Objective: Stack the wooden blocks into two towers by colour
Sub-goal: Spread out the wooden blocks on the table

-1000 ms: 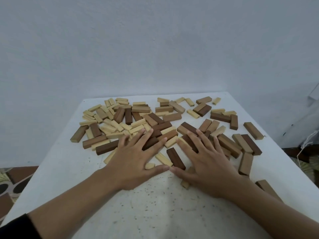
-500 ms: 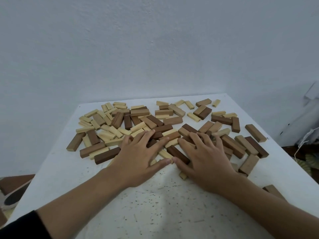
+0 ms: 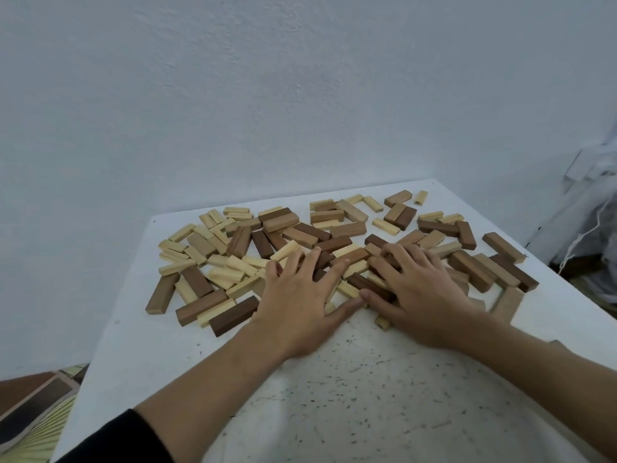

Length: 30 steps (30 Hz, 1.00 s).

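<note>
Many wooden blocks (image 3: 334, 243), pale and brown, scattered.

Some wooden blocks (image 3: 369, 285) are partly hidden under the left hand (image 3: 297, 309) and right hand (image 3: 421, 295), beside which a tan block (image 3: 507, 304) is blurred.

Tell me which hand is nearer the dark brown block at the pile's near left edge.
Left. The left hand lies just right of the dark brown block, close to its end; the right hand rests farther right, past the left hand.
</note>
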{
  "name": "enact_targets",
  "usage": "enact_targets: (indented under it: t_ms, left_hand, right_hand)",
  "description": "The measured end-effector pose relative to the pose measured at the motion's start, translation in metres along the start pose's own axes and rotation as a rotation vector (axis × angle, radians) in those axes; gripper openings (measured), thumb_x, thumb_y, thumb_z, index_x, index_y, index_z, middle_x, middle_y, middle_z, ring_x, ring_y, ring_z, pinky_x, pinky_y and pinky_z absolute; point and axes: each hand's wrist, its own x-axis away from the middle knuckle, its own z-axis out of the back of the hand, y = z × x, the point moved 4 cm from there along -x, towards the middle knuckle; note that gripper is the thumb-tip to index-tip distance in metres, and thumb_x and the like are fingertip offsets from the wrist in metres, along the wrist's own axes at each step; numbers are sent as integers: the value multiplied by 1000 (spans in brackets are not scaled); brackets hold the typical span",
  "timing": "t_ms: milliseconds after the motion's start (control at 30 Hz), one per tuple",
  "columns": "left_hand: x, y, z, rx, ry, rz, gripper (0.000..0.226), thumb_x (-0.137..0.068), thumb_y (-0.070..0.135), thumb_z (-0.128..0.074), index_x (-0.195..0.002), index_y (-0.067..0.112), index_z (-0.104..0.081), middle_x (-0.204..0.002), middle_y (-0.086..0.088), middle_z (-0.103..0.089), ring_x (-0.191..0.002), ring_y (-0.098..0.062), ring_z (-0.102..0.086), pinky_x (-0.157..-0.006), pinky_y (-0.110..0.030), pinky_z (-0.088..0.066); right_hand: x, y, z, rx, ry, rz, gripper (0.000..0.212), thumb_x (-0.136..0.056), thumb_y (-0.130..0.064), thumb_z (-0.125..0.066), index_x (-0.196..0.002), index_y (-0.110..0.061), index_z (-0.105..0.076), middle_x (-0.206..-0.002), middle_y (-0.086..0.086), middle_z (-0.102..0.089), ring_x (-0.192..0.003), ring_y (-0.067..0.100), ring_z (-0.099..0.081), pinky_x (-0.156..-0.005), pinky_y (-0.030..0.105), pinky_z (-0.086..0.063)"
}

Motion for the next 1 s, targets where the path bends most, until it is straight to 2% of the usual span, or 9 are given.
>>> enact_targets:
  t_ms: [300,633,800,867,933,1000]
  left_hand:
    - [-9,0,-3,-2,-13,43,76,-88,87,-3,-155,52,-8,-169,-2,-15,-151,-29,-13,-115,-61,-15]
    - [-18,-1,0,26,-34,110,75,-87,88,-6,-155,55,-8,-168,2,-18,-152,-28,-13,-116,-62,-15]
    - [-14,3,7,73,-12,141,72,-89,86,-14,-154,54,-12,-168,6,-19,-152,-24,-12,-116,-59,-17]
    - [-11,10,16,74,32,126,72,-88,86,-10,-152,55,-18,-165,8,-22,-151,-20,-16,-115,-58,-19]
    - [-8,22,24,104,81,84,72,-88,83,-8,-150,52,-27,-160,12,-29,-146,-14,-23,-113,-53,-22]
    - [-4,38,28,176,121,26,66,-91,79,-13,-145,50,-38,-151,17,-37,-141,-8,-29,-110,-48,-24]
  right_hand:
    - [-10,4,2,27,3,26,60,-99,-67,-16,-134,-29,-47,-134,-2,-44,-127,21,-39,-106,41,-36]
    - [-25,9,4,-17,10,65,58,-100,-65,-20,-135,-27,-46,-135,-1,-41,-128,22,-36,-106,43,-37]
    - [-13,19,22,-214,-8,75,61,-100,-66,-22,-149,-31,-36,-148,-6,-38,-141,19,-32,-114,41,-30]
    - [1,32,36,-272,34,80,56,-101,-64,-27,-146,-33,-41,-148,-10,-39,-140,15,-33,-111,38,-34]
    - [19,52,45,-302,95,57,46,-102,-58,-36,-137,-32,-51,-142,-15,-44,-134,10,-38,-102,33,-38]
    - [40,70,48,-366,186,63,32,-102,-49,-47,-126,-32,-60,-133,-17,-51,-126,7,-44,-100,35,-42]
